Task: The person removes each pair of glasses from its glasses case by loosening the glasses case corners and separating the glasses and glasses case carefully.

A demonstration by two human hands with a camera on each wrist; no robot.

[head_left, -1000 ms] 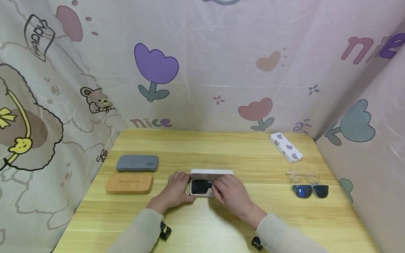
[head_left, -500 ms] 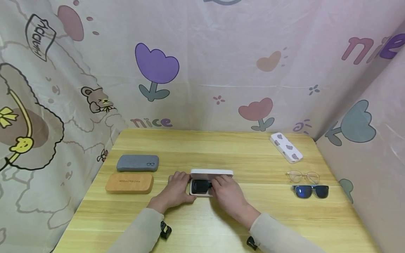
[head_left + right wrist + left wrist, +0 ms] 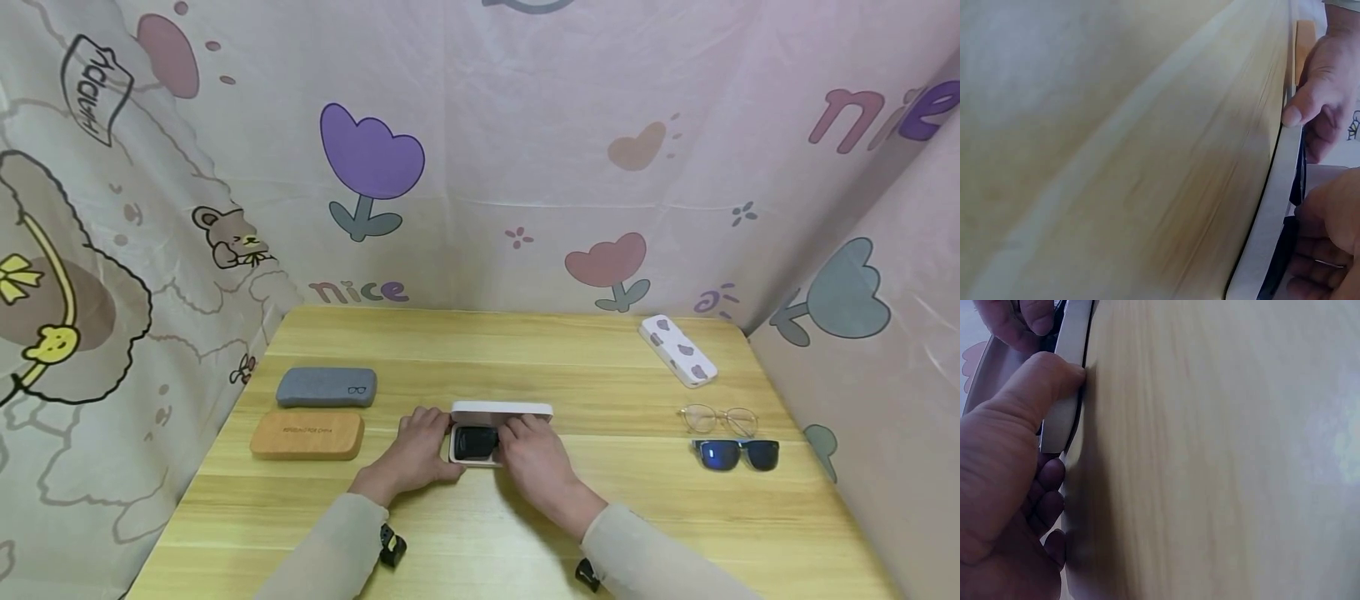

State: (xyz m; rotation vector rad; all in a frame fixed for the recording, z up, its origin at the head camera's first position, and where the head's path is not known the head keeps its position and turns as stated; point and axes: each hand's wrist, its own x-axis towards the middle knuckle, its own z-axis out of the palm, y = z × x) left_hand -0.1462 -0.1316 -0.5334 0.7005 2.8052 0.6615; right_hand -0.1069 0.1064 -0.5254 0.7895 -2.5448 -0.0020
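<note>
A white glasses case (image 3: 502, 407) lies at mid-table with its lid raised, and black sunglasses (image 3: 476, 442) sit in it. My left hand (image 3: 412, 450) grips the case's left end; in the left wrist view its thumb (image 3: 1063, 375) lies along the front wall, other fingers round the end. Over the case's right half, my right hand (image 3: 543, 467) holds the sunglasses with curled fingers and covers their right side. In the right wrist view, that thumb is by the bridge and a dark lens (image 3: 1279, 256) shows beside the fingers.
A grey case (image 3: 326, 387) and a wood-look case (image 3: 306, 435) lie at left. On the right are a white patterned case (image 3: 678, 350), thin-framed glasses (image 3: 720, 418) and blue-lensed sunglasses (image 3: 738, 454). Printed cloth (image 3: 480, 167) hangs behind the wooden table (image 3: 480, 350).
My right hand has shifted slightly left and its wrist has swung inward, its fingers lower in the case. The left hand and the case have stayed put.
</note>
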